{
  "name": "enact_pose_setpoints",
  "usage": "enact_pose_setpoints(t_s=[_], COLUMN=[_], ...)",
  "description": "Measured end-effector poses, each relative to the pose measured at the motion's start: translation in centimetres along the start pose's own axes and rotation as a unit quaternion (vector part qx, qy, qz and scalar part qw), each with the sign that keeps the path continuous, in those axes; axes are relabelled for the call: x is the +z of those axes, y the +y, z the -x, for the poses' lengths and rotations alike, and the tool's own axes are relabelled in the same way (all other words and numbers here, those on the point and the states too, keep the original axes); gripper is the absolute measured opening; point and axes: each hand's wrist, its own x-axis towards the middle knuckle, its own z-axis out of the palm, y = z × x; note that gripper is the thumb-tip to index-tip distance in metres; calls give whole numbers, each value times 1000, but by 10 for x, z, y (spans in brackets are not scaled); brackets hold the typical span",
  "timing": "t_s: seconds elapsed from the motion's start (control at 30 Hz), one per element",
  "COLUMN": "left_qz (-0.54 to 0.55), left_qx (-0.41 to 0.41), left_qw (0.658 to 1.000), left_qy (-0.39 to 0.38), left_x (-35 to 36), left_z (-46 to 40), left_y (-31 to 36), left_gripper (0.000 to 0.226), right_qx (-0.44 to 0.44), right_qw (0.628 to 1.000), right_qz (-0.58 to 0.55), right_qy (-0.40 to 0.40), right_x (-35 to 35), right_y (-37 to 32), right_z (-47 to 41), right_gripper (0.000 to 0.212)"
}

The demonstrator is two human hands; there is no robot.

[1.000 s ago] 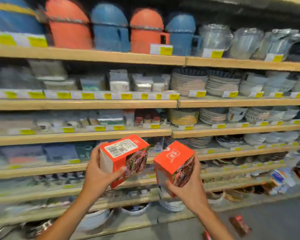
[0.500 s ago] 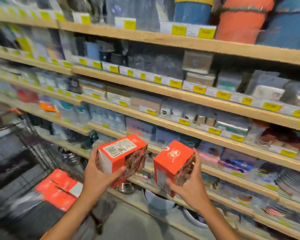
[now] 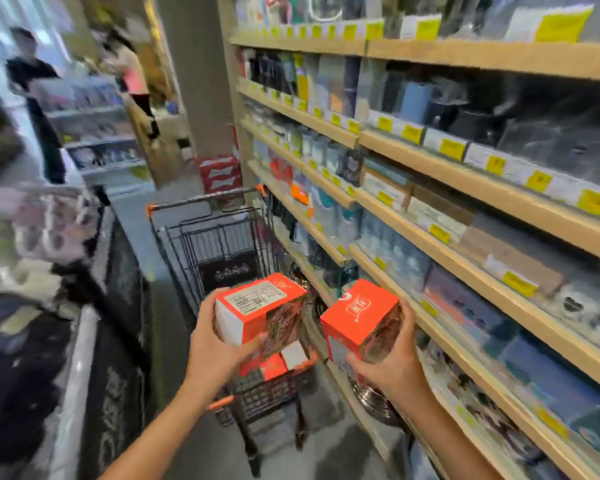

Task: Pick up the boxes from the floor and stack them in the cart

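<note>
My left hand (image 3: 215, 355) grips an orange cardboard box with a white barcode label (image 3: 257, 311), fingers curled round it. My right hand (image 3: 392, 368) clutches a second orange box (image 3: 357, 317), both above the black wire cart (image 3: 219, 237).

Each hand, left hand (image 3: 215, 355) and right hand (image 3: 394, 368), grips an orange box, left box (image 3: 257, 311) and right box (image 3: 359, 323), above the black wire cart (image 3: 219, 244) beside wooden shelves (image 3: 465, 209).

Cart (image 3: 222, 237) contents mostly hidden behind held boxes (image 3: 257, 313); surroundings blurred.
</note>
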Motion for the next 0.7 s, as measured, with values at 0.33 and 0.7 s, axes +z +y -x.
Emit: enact_pose_setpoints(t_s=[0.33,0.7], left_qz=[-60,-32], left_qx=[-47,-124], left_qw=[988,979], left_qy=[136,155], left_x=[-25,-51], left_z=[-1,-70], left_y=[-13,-107], left_gripper=[94,94], right_qx=[-28,6], right_qw=[982,966], right_qz=[-56,8], right_qy=[-177,-257], right_x=[56,155], right_y=[22,42], right_z=[-98,-179], right_gripper=[141,136])
